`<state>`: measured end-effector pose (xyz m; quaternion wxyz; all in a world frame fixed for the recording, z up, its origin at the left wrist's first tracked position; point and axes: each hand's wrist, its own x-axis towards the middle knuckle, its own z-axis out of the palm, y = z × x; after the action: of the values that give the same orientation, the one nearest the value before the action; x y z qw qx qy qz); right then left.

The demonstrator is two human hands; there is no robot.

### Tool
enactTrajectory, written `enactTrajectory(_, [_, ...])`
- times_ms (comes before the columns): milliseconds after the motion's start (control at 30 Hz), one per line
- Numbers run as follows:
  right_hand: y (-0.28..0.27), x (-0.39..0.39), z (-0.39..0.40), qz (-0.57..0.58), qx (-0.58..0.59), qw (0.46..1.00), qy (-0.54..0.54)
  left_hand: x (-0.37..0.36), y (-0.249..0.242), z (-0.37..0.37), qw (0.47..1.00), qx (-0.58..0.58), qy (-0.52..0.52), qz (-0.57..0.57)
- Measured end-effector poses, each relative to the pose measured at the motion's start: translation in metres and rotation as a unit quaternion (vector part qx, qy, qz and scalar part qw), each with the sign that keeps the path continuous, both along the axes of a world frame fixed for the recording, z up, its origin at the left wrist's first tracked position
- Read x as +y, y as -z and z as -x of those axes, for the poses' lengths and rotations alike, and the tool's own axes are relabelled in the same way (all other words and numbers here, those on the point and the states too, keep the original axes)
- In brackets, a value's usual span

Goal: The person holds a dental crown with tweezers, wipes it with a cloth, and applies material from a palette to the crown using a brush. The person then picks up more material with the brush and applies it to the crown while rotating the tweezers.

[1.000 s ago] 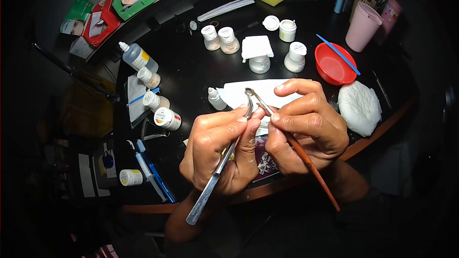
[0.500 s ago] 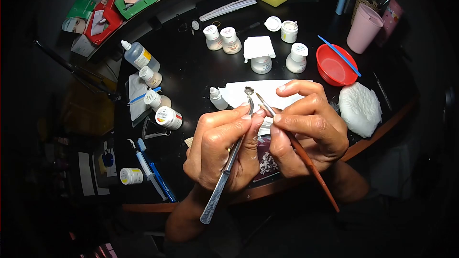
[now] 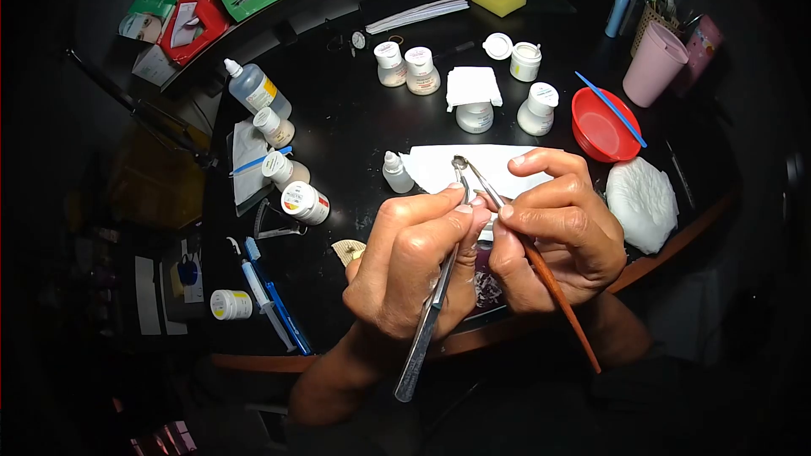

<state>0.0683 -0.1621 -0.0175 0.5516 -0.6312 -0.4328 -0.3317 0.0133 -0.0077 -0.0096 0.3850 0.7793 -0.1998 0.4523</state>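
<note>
My left hand (image 3: 414,257) is closed around metal tweezers (image 3: 428,329), their flat end pointing down toward me. At the tweezers' far tip sits a small dark, hollow piece (image 3: 459,162) resembling a dental crown. My right hand (image 3: 566,241) pinches a fine brush (image 3: 551,283) with a reddish-brown handle. The brush tip is at the small piece; whether it touches cannot be made out. Both hands are close together, fingers nearly meeting. Beneath the tips lies a white paper sheet (image 3: 431,162), partly hidden by my hands.
Beyond the paper stand a tissue-topped jar (image 3: 475,116), a white-capped jar (image 3: 536,110) and a dropper bottle (image 3: 395,173). To the right are a red bowl (image 3: 604,131) with a blue stick across it and a white wad (image 3: 642,207). Several bottles, including a large one (image 3: 258,93), line the left.
The brush tip has come up to the small piece, where a gap showed before. My left hand and the tweezers appear farther right, and the whole scene has shifted slightly right.
</note>
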Motion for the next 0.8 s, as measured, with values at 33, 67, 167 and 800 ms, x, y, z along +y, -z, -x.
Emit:
enactTrajectory(33, [0.0003,-0.0003,0.0003,0.004,0.001,1.000,0.000,-0.0010,0.0014,0.0000,1.000,0.005,-0.001,0.015])
enactTrajectory(67, [0.0006,-0.0007,0.0005,0.007,0.001,1.000,0.000,-0.0014,0.0021,-0.0004,1.000,0.004,-0.001,0.019])
enactTrajectory(167, [0.0011,-0.0015,0.0000,0.012,-0.004,1.000,0.000,-0.0021,0.0030,-0.0014,1.000,0.000,-0.002,0.025])
enactTrajectory(800, [0.0015,-0.0030,-0.0016,0.017,0.000,1.000,-0.009,-0.0028,0.0013,-0.0012,1.000,-0.005,-0.018,0.013])
